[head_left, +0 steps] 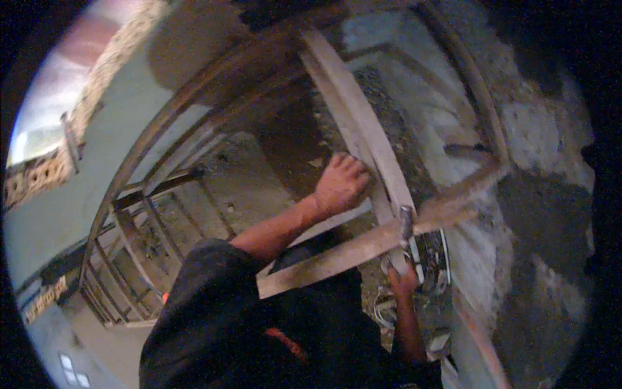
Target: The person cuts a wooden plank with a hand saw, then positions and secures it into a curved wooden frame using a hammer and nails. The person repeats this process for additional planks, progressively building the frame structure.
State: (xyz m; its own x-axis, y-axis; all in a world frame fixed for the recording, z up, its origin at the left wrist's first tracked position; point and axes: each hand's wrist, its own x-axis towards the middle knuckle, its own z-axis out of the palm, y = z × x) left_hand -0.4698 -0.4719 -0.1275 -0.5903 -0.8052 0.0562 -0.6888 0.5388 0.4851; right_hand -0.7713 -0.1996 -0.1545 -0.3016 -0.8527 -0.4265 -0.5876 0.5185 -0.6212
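Observation:
A long pale wooden beam [379, 146] runs from the upper middle down to a joint with a shorter wooden crosspiece [330, 259]. My left hand [342, 180] reaches across with its fingers curled against the beam's left side. Below the joint, my right hand [403, 277] is closed around a tool that looks like a hammer [406, 223]. The tool's dark, rounded head stands at the joint, over the end of the crosspiece. Blur hides its handle and the exact grip.
Behind the beam are curved-looking timber frame members [188, 84]. A slatted wooden frame [149, 227] stands at the left. A rough plastered wall [538, 220] rises on the right. Pale cable-like loops [383, 311] lie near my right forearm. Rubble covers ground beyond the beam.

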